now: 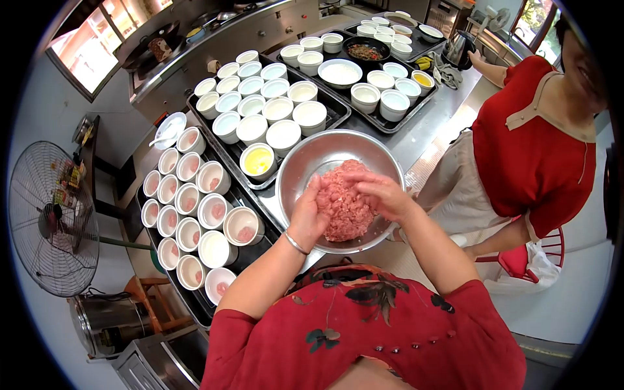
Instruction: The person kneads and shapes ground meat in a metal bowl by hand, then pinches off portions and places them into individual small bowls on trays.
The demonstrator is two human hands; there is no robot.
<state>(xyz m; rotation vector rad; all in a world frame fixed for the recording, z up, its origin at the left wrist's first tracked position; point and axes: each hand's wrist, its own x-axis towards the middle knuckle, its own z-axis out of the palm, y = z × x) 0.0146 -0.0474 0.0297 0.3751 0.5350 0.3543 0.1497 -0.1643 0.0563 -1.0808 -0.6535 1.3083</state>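
Note:
A big steel bowl [296,162] holds a mound of pink minced meat [354,218]. Over its left side, my left hand [311,211] is cupped, with fingers curled against some of the meat; its palm is partly hidden. My right hand [383,195] is above the right side of the mound, palm down, its fingers stretched out toward the left hand. On the left stands a black tray [263,250] of white cups, several with a small lump of meat inside, such as the near cup [244,226].
Behind the bowl, a second tray [335,117] carries white cups and a cup of yellow liquid [258,160]. Farther back are a white bowl [340,73] and a dark bowl [366,49]. A person in red [533,136] stands at the right, one hand by a kettle [459,49].

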